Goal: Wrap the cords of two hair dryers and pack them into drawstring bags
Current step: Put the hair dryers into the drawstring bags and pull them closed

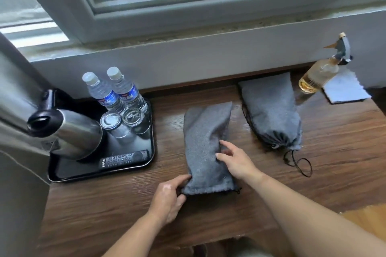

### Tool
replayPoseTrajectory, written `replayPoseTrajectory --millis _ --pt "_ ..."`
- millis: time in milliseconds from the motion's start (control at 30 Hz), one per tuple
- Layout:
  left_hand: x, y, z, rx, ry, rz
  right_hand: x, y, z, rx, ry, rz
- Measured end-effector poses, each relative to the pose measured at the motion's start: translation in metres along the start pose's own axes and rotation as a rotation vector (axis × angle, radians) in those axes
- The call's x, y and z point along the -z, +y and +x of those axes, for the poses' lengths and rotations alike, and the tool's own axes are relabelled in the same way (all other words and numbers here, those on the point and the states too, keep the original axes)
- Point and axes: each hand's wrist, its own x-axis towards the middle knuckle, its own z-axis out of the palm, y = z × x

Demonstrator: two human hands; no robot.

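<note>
Just right of the black tray (83, 178), on the wooden desk (334, 142): a grey drawstring bag (204, 148) lies lengthwise, mouth toward the person.

- Left hand (169, 196) pinches the mouth's corner on the tray side, fingers curled round the hem.
- Right hand (234, 160) rests on the bag's edge away from the tray, fingers nearly straight and pressing the cloth, gripping nothing.
- Second bag (269, 108) lies farther from the tray. Its mouth is gathered tight and its cord loop (302, 166) trails on the desk.
- No hair dryer or cord in view. Both bags bulge, so each probably holds one already.

Step in hand, as I judge it: closing the nearer bag. Its mouth is still wide, only lightly puckered. Next move calls for finding the drawstring at the hem, holding the cloth steady and pulling the cord until the mouth bunches like the other bag's.

Writing:
- Two water bottles (117, 94) on the tray carry blue and red labels, too blurred to read.
- Remote (123, 158) at the tray's near edge shows button marks, too small to read.
- Spray bottle (317, 75), farthest from the tray, holds amber liquid. No readable label.
- Kettle (71, 133) on the tray shows no marking.
</note>
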Motion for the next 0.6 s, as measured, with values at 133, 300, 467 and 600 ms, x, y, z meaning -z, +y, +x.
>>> replayPoseTrajectory --millis 133,300,467,600 --pt "-0.014 0.008 -0.011 0.052 0.087 0.002 0.016 0.009 -0.008 0.061 -0.085 -0.066" --pt "-0.025 0.01 -0.019 0.136 0.204 -0.084 0.036 0.048 -0.041 0.024 -0.211 -0.276" --pt "-0.032 0.011 -0.021 0.251 0.247 -0.22 0.04 0.065 -0.065 0.085 -0.207 -0.441" --pt "-0.028 0.019 -0.028 0.31 0.256 -0.143 0.042 0.069 -0.067 0.165 -0.133 -0.457"
